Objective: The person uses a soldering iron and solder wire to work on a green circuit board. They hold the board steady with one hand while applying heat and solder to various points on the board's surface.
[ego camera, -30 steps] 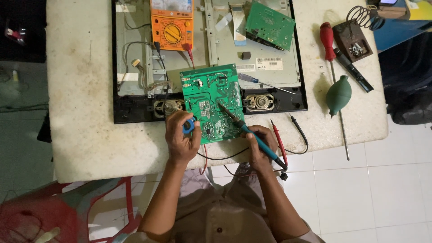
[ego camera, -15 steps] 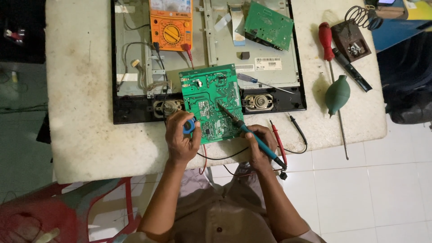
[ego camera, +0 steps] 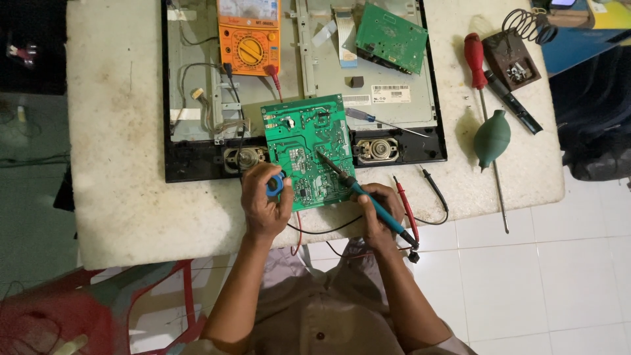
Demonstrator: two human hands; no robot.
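green flat circuit board [ego camera: 307, 150] under the blue-handled soldering iron [ego camera: 365, 198], gripped in the right hand [ego camera: 378, 210]; left hand [ego camera: 263, 200] pinches a round blue spool [ego camera: 275, 186].

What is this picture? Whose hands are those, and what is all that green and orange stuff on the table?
The camera sits on a person's head and looks down, so you see that person's own arms. The left hand pinches a small blue round thing, too small to tell what it is. The right hand holds a blue-handled soldering iron like a pen, its tip touching a green circuit board. That board rests on the opened back of a flat screen, which lies on a white table. Nearby are an orange meter with a dial, another green board, a red-handled screwdriver and a green rubber blower bulb.
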